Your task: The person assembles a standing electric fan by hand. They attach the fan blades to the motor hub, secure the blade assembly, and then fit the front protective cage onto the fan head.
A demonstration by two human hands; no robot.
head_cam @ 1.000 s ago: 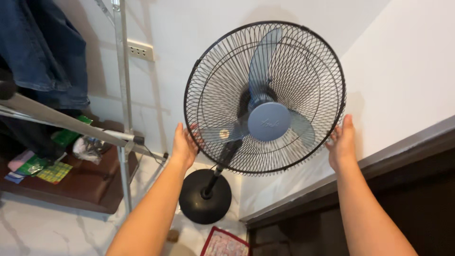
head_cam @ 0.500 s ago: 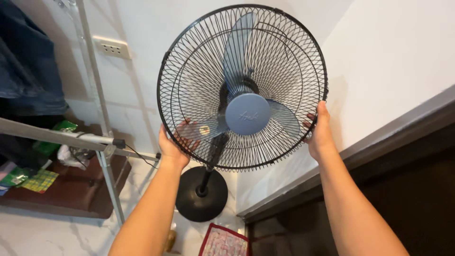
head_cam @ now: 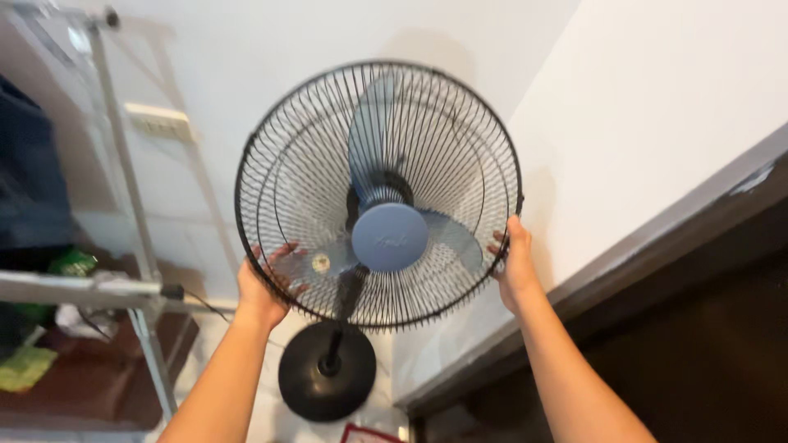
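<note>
A standing fan with a black wire cage (head_cam: pixel 304 164), blue blades and a blue round hub (head_cam: pixel 390 238) stands on a black round base (head_cam: pixel 327 383) in the room corner. My left hand (head_cam: pixel 264 287) grips the cage's lower left rim, fingers curled behind the wires. My right hand (head_cam: pixel 513 262) grips the lower right rim. Both arms reach up from the bottom of the view.
A metal clothes rack (head_cam: pixel 123 205) with dark garments stands at the left, above a brown low shelf (head_cam: pixel 90 385) with small items. A wall socket (head_cam: pixel 158 121) is behind it. White walls meet behind the fan; a dark wooden panel (head_cam: pixel 657 344) runs along the right.
Both hands went from open beside the cage to gripping its rim. The fan now sits further left and lower in view, and the picture is blurred by motion.
</note>
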